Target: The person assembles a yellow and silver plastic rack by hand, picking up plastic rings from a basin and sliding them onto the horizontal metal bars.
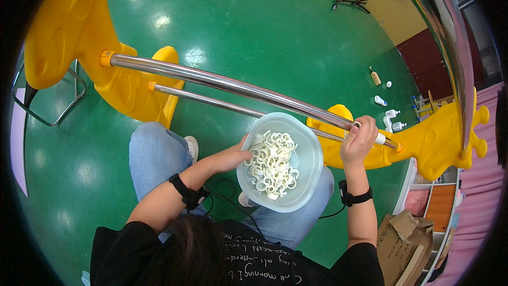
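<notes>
My left hand (236,154) grips the left rim of a pale blue plastic bowl (308,172), which is tilted toward me above my lap. Inside it lies a heap of small white plastic rings (272,164), like curtain rings; several look open on one side. My right hand (360,140) is closed at the right part of a shiny metal rail (233,86), pinching a white ring against it, mostly hidden by the fingers. Just right of that hand, a short row of white rings (380,139) sits around the rail.
Yellow giraffe-shaped plastic supports (119,82) carry the rail, with a thinner metal bar (206,101) below it. Several bottles (375,77) stand or lie on the green floor at the right. Flattened cardboard (397,249) leans near a white shelf (442,209) and pink curtain.
</notes>
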The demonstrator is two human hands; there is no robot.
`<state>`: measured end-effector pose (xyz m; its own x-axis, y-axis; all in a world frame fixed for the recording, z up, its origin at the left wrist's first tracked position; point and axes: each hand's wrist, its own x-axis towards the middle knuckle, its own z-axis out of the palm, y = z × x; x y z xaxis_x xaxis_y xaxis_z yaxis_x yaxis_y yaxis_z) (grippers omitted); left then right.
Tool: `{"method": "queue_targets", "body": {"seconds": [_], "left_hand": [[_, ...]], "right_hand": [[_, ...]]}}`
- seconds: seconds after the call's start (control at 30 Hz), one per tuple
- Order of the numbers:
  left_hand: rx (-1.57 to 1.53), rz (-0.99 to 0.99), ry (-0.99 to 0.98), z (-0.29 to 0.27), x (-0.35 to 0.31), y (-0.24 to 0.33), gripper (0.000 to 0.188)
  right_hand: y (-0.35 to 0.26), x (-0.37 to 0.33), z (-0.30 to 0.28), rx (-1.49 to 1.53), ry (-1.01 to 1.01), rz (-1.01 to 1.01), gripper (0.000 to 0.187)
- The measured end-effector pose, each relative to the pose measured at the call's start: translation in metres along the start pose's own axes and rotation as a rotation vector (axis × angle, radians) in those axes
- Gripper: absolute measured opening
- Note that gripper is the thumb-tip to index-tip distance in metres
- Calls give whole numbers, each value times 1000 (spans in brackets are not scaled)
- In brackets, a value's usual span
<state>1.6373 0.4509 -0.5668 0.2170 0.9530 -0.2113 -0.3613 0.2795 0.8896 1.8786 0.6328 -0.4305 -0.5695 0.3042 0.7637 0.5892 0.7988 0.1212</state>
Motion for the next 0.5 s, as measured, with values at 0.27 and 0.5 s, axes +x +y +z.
{"method": "queue_targets", "body": {"seconds": [0.27, 0.5], "left_hand": [[10, 14, -4, -1, 2, 1, 76], [-17, 1, -13, 0, 0, 3, 75]], "right_hand": [[2, -2, 4, -35, 17, -3, 33], [-2, 0, 4, -110, -53, 10, 35]]}}
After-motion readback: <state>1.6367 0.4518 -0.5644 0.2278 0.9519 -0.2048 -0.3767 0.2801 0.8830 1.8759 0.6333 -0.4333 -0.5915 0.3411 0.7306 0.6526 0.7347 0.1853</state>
